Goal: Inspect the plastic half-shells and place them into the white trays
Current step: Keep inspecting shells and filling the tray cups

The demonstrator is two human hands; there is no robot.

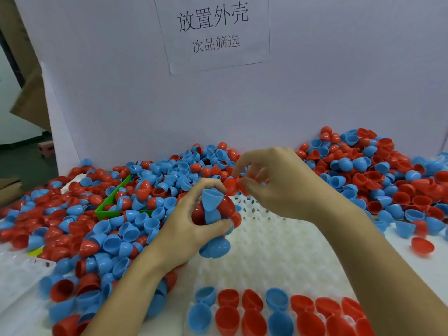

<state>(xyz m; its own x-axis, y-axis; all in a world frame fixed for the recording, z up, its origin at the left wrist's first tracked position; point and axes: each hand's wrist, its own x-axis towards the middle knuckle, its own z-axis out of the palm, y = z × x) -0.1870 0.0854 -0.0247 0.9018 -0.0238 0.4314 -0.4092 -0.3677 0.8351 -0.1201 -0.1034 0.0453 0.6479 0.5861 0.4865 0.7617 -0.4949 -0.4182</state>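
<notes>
**Shells in hand above a tray with two rows filled**

The left hand clutches a bunch of blue and red half-shells against its palm, fingers curled round them, over the far part of the white tray; the right hand pinches a single red half-shell between thumb and fingertips, just beside the bunch; the tray's nearest two rows already carry seated shells, blue and red, and the pockets behind them stand bare; loose shells heap all round, some spilling into a green bin. These look like thin, light, stiff, glossy plastic, so likely slippery and apt to skitter or nest inside each other; a rim pinch, thumb inside and finger on the dome, probably gives the surest hold, and lets the cup be turned for checking before it drops into a pocket.
</notes>
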